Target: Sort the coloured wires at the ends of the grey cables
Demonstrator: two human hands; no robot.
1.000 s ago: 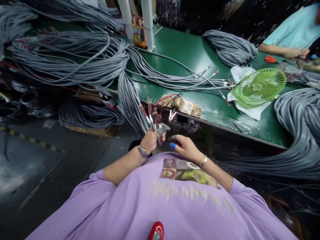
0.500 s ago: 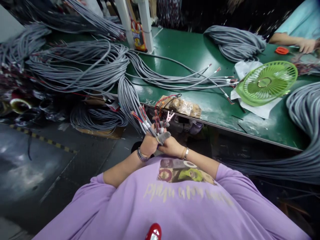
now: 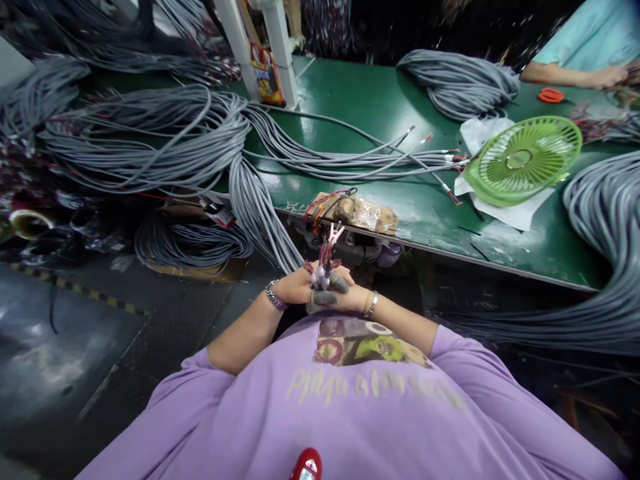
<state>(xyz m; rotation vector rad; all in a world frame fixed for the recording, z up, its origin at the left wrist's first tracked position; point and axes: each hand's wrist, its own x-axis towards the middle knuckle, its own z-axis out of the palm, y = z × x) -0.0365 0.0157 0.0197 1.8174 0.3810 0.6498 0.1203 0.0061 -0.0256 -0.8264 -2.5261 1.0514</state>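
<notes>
A: How did the tabletop [image 3: 350, 87] look?
B: Smooth and glossy green, with whitish scuffs towards its front edge.
A: And the grey cables [image 3: 257, 207]?
B: Smooth, plastic-looking jackets with a soft sheen. The finger covers [image 3: 324, 297] were matt and cloth-like.
A: Was the fan [image 3: 520, 159] plastic?
B: It looked so, green and shiny, over matt, creased white paper [image 3: 523, 215].
A: What about the brown block [image 3: 370, 215]?
B: Rough-looking, under a clear, glinting wrap.
A: The shirt [image 3: 350, 427]?
B: Soft, matt purple cloth. Both wristbands [image 3: 275, 295] had a bright metal shine, and the red fob [image 3: 309, 460] seemed glossy plastic.
</notes>
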